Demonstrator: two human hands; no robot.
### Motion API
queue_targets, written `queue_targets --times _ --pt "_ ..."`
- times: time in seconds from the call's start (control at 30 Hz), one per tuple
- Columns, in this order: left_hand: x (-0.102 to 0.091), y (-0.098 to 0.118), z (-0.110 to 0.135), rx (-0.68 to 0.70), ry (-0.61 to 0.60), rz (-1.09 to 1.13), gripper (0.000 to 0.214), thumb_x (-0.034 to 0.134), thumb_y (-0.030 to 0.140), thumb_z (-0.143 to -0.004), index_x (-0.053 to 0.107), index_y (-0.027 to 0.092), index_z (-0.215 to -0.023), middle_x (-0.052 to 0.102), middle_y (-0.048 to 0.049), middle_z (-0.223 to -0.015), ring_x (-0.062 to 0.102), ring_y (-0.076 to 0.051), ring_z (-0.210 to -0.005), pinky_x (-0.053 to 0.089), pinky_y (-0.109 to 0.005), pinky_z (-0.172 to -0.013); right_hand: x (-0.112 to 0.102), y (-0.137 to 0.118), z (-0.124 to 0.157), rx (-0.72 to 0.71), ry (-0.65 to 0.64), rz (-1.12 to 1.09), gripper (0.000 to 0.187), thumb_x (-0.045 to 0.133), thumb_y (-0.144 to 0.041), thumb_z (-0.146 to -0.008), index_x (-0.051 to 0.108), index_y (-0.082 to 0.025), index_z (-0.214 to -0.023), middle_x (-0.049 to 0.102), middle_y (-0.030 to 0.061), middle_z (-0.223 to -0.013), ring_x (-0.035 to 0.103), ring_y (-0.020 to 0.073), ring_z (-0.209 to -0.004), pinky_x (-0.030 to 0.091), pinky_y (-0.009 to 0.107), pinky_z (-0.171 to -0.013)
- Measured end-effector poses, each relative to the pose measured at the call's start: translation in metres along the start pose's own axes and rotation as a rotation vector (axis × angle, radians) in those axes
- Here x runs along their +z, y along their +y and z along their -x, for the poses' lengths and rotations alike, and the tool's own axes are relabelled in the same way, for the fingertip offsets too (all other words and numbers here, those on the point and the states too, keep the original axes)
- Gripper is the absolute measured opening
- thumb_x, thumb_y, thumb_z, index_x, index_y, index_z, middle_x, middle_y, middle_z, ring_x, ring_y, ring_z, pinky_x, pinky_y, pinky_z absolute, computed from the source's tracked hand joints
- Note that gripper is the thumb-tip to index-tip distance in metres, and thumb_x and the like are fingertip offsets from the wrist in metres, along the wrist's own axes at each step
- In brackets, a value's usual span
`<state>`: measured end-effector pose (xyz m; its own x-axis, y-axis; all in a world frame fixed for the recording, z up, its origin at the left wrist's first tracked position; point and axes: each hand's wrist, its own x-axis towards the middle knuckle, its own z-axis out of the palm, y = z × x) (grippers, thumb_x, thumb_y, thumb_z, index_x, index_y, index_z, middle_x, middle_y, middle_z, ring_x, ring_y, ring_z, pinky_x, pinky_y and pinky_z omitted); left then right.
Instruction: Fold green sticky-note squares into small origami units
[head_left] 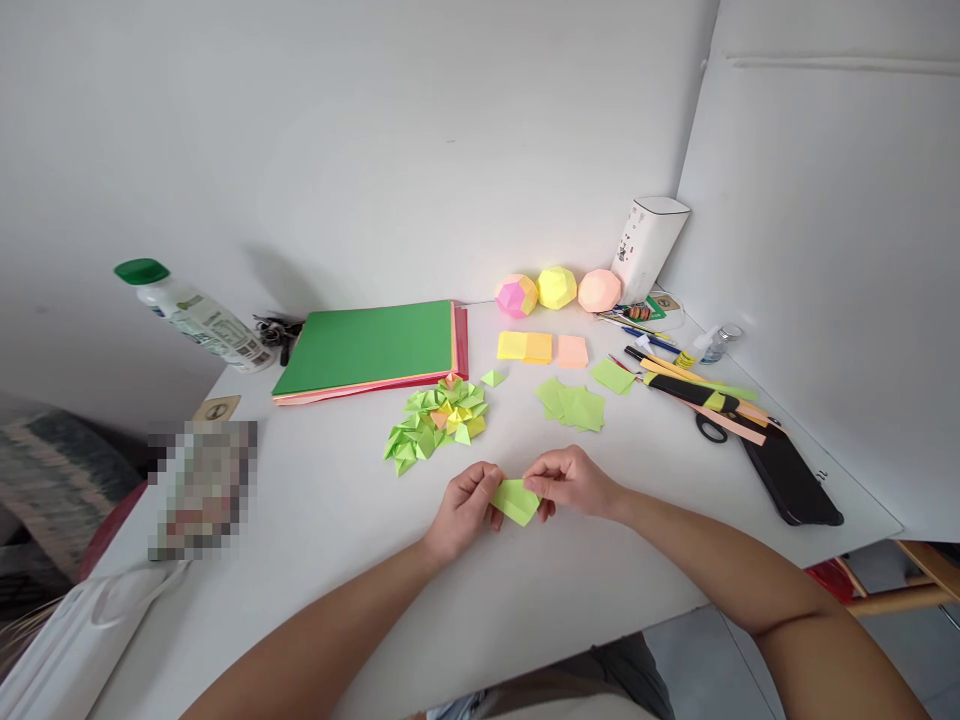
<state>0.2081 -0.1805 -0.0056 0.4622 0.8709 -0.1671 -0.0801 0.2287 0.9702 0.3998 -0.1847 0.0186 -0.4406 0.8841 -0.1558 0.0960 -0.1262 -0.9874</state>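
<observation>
A light green paper square point(516, 502) with crease lines is held between my two hands, just above the white table. My left hand point(466, 502) pinches its left corner between thumb and fingers. On the opposite side, my right hand point(571, 482) grips the upper right edge, thumb and forefinger together. Beyond my left hand lies a heap of folded paper pieces point(427, 425), mostly green with some yellow and orange. Flat green paper squares point(574, 407) overlap one another beyond my right hand, and another green square point(613, 376) lies farther right.
Three faceted paper balls point(557, 288) line the back wall near a white box point(649, 250). Yellow sticky notes point(523, 347) and a pink pad point(573, 351) lie before them. Coloured sheets point(375, 345) are stacked left, beside a bottle point(202, 320). Scissors point(711, 428) and a black phone-like object point(791, 475) lie right.
</observation>
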Motion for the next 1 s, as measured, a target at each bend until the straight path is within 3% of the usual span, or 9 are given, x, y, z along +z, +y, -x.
queue_targets --times 0.07,0.23,0.43,0.7,0.87,1.0 --pt "0.000 0.000 0.000 -0.006 0.004 0.008 0.036 0.042 0.049 -0.086 0.051 0.017 -0.074 0.052 0.0033 -0.053 0.046 -0.009 -0.043 0.039 -0.023 -0.045 0.000 0.001 0.000 0.011 -0.010 -0.020 0.030 0.060 -0.041 -0.078 0.062 -0.011 -0.077 0.065 0.0033 -0.065 0.062 0.0125 -0.050 0.048 0.021 -0.046" --pt "0.002 -0.002 0.000 -0.010 -0.040 -0.023 0.030 0.059 0.046 -0.076 0.050 0.017 -0.079 0.047 0.0062 -0.054 0.039 -0.006 -0.041 0.031 -0.019 -0.040 0.001 0.004 0.000 0.050 -0.027 -0.031 0.031 0.061 -0.042 -0.077 0.062 -0.011 -0.077 0.064 0.0030 -0.066 0.062 0.0123 -0.050 0.049 0.022 -0.047" --pt "0.004 -0.002 0.001 0.005 0.038 -0.064 0.031 0.057 0.046 -0.078 0.046 0.017 -0.075 0.044 0.0064 -0.055 0.037 -0.005 -0.043 0.030 -0.018 -0.041 0.003 0.005 0.000 -0.003 0.051 -0.005 0.022 0.060 -0.035 -0.078 0.060 -0.013 -0.076 0.062 0.0018 -0.062 0.061 0.0128 -0.055 0.049 0.023 -0.051" --pt "0.007 -0.004 0.004 0.013 -0.018 -0.168 0.025 0.055 0.041 -0.079 0.048 0.017 -0.074 0.052 0.0026 -0.059 0.040 -0.006 -0.044 0.032 -0.019 -0.042 0.010 0.008 0.002 -0.099 0.054 0.119 0.013 0.057 -0.026 -0.076 0.060 -0.014 -0.073 0.061 0.0007 -0.061 0.061 0.0136 -0.056 0.048 0.022 -0.050" --pt "0.006 -0.002 0.003 -0.035 0.021 -0.090 0.027 0.055 0.042 -0.077 0.045 0.018 -0.070 0.043 0.0071 -0.048 0.039 -0.007 -0.039 0.029 -0.019 -0.040 0.008 0.001 0.003 -0.111 0.156 0.173 0.011 0.054 -0.017 -0.072 0.056 -0.015 -0.061 0.055 -0.0015 -0.054 0.055 0.0108 -0.048 0.042 0.020 -0.044" --pt "0.004 0.001 0.001 -0.010 0.037 0.047 0.027 0.057 0.042 -0.077 0.044 0.018 -0.074 0.048 0.0049 -0.063 0.042 -0.006 -0.042 0.031 -0.020 -0.042 0.003 -0.002 0.002 -0.098 0.202 0.122 0.010 0.052 -0.014 -0.070 0.054 -0.016 -0.061 0.053 -0.0020 -0.055 0.053 0.0105 -0.048 0.043 0.021 -0.046"
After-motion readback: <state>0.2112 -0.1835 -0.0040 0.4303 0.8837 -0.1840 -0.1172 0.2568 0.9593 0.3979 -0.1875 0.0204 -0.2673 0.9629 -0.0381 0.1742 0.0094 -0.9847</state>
